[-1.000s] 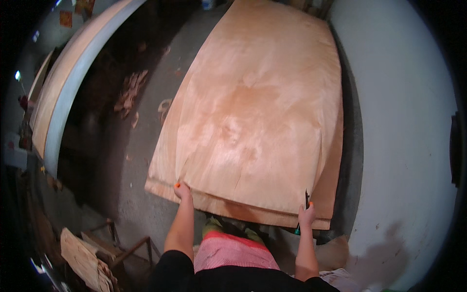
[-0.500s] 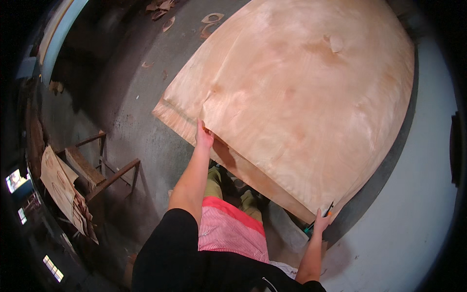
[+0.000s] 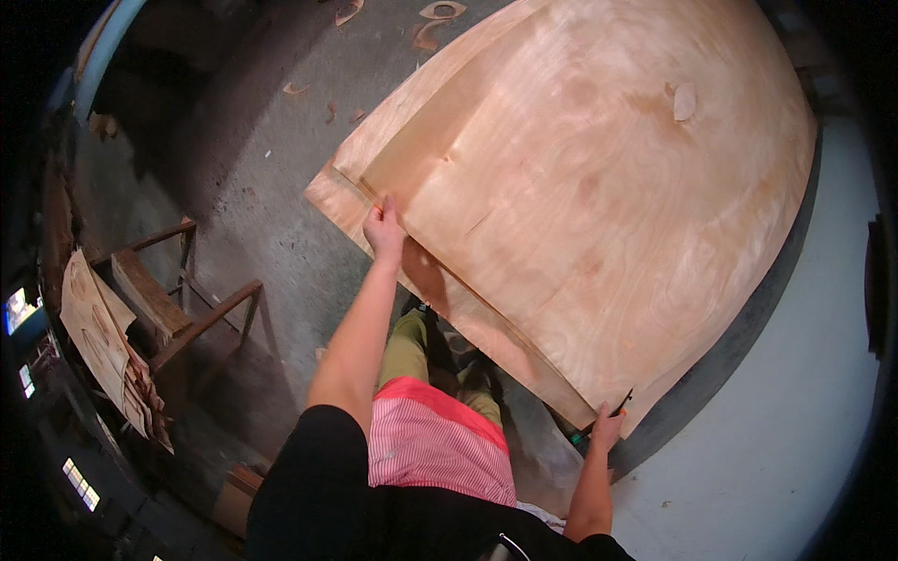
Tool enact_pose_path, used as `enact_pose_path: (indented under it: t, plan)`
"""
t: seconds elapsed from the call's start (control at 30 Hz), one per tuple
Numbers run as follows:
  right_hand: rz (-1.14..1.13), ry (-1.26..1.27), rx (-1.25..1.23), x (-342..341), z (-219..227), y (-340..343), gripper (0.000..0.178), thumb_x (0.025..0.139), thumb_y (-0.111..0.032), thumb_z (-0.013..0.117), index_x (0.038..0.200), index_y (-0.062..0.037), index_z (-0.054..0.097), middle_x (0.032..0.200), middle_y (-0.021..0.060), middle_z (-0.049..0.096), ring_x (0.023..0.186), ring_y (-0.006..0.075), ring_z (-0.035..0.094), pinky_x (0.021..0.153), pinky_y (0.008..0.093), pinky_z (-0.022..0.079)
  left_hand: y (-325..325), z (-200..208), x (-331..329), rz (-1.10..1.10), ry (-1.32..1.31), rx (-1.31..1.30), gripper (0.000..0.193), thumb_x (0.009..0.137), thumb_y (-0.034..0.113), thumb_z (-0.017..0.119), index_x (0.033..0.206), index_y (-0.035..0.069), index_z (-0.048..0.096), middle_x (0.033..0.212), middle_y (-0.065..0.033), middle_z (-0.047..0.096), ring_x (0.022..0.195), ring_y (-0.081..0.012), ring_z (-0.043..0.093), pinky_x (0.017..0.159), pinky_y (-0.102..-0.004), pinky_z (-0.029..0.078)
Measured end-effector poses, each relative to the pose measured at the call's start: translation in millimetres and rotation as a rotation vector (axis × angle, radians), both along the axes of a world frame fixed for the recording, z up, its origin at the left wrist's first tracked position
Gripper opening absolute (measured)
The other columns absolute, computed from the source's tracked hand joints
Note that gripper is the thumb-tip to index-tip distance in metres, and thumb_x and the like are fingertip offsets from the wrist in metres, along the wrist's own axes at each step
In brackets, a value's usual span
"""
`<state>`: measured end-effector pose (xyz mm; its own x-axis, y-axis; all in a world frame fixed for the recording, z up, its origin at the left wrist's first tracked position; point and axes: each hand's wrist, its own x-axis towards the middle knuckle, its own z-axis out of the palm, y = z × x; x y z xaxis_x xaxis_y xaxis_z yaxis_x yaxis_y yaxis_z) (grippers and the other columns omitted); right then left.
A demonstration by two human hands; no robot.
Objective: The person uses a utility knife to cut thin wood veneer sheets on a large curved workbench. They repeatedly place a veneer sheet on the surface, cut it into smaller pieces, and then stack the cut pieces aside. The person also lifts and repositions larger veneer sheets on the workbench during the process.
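Note:
A large thin sheet of pale wood veneer (image 3: 552,215) lies on top of a stack of similar sheets, its near edge set back from the sheet beneath (image 3: 339,198). My left hand (image 3: 384,231) is closed on this near edge, toward its left corner. At the near right corner, my right hand (image 3: 607,427) is closed round a slim tool (image 3: 621,404) with a dark pointed tip, an orange bit and a green end; its exact kind is unclear. That hand also touches the corner of the sheets. A loose oval veneer piece (image 3: 685,101) rests on top.
A wooden frame stand (image 3: 210,324) stands on the floor at left, with veneer scraps (image 3: 98,341) leaning beside it. Oval offcuts (image 3: 442,10) lie on the grey floor beyond the stack. A pale wall (image 3: 748,421) runs along the right.
The top sheet's left side has shifted right and its near edge now shows more of the sheet below. My left hand moved slightly away from me with it; my right hand stays at the corner.

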<state>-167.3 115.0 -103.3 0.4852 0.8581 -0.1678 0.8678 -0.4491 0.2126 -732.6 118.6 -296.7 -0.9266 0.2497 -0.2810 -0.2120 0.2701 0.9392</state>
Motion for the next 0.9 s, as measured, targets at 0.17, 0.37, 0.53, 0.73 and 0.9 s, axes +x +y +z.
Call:
enact_pose_path:
  t: [0.17, 0.37, 0.53, 0.73, 0.9]
  plan:
    - [0.117, 0.134, 0.174, -31.8, -12.5, -15.0, 0.066, 0.073, -0.041, 0.059, 0.116, 0.0049, 0.039, 0.11, 0.0245, 0.049, 0.101, 0.0351, 0.048, 0.087, 0.0372, 0.037, 5.7, -45.7, -52.8, 0.156, -0.317, 0.053, 0.03, 0.081, 0.027, 0.056, 0.067, 0.001, 0.052, 0.061, -0.0005, 0.049, 0.051, -0.009, 0.04, 0.047, -0.0269, 0.037]
    - [0.046, 0.335, 0.244, -52.0, -30.4, -26.1, 0.066, 0.071, -0.035, 0.063, 0.114, 0.0093, 0.039, 0.112, 0.0249, 0.047, 0.103, 0.0336, 0.046, 0.088, 0.0356, 0.036, -1.5, -50.7, -66.1, 0.131, -0.572, -0.09, 0.022, 0.075, 0.021, 0.063, 0.079, 0.001, 0.055, 0.066, -0.0034, 0.055, 0.052, -0.0107, 0.052, 0.042, -0.023, 0.045]
    - [0.043, 0.3, 0.27, -38.7, -33.3, -22.6, 0.059, 0.071, -0.031, 0.064, 0.109, 0.0088, 0.042, 0.105, 0.0228, 0.051, 0.097, 0.0325, 0.05, 0.083, 0.0359, 0.038, -8.6, -54.3, -53.5, 0.112, -0.658, -0.039, 0.02, 0.075, 0.018, 0.063, 0.079, 0.0, 0.056, 0.066, -0.0036, 0.056, 0.049, -0.0099, 0.051, 0.043, -0.0211, 0.043]
    - [0.059, 0.386, 0.237, -30.7, -25.6, -19.9, 0.055, 0.072, -0.03, 0.063, 0.107, 0.0087, 0.043, 0.102, 0.0232, 0.052, 0.093, 0.0329, 0.051, 0.08, 0.0362, 0.04, -4.1, -43.3, -52.9, 0.065, -0.621, -0.159, 0.022, 0.073, 0.02, 0.063, 0.072, -0.001, 0.057, 0.062, -0.0048, 0.056, 0.05, -0.0114, 0.051, 0.044, -0.0233, 0.042]
    - [0.143, 0.157, 0.199, -40.1, -31.2, -13.2, 0.06, 0.072, -0.031, 0.063, 0.11, 0.0101, 0.042, 0.103, 0.0243, 0.051, 0.096, 0.0333, 0.05, 0.083, 0.0353, 0.038, -5.1, -45.5, -58.8, 0.024, -0.627, -0.177, 0.02, 0.073, 0.019, 0.062, 0.071, 0.0, 0.057, 0.062, -0.005, 0.056, 0.05, -0.0115, 0.051, 0.045, -0.0237, 0.042]
